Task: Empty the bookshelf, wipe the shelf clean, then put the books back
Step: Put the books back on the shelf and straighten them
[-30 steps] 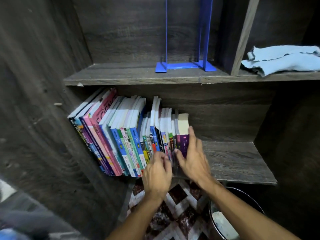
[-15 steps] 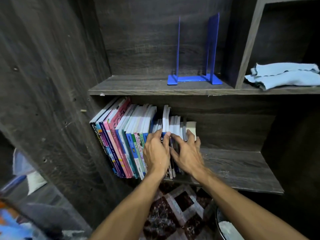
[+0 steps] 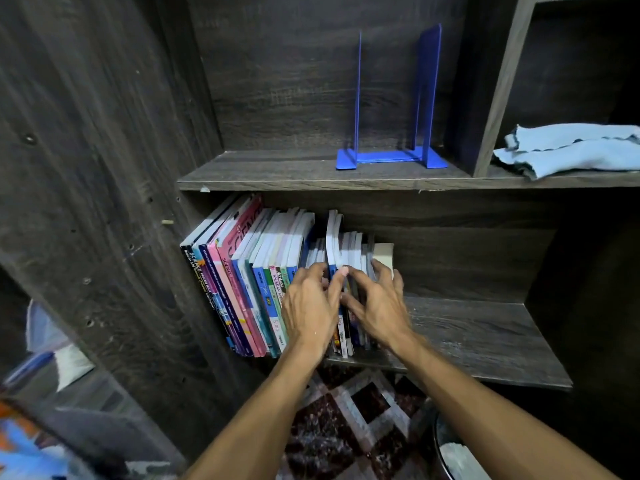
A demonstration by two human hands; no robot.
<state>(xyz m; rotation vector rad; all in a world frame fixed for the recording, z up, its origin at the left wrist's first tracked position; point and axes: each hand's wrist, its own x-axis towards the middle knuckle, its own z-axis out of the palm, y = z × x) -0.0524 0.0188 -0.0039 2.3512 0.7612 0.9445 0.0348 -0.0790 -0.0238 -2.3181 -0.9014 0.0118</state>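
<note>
On the lower shelf (image 3: 485,334) of the dark wood bookshelf (image 3: 104,168), the books (image 3: 263,265) stand on end in a row packed against the left wall, long axes roughly vertical, spines facing out. At the row's right end the left hand (image 3: 310,306) and right hand (image 3: 379,308) meet, each grip curled onto the slim books there.

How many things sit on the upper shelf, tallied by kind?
Bookends, blue, one left and one right: 2
Cloth, light blue: 1
Total: 3
The books on the shelf below are left out: they are packed too tightly to count.
</note>
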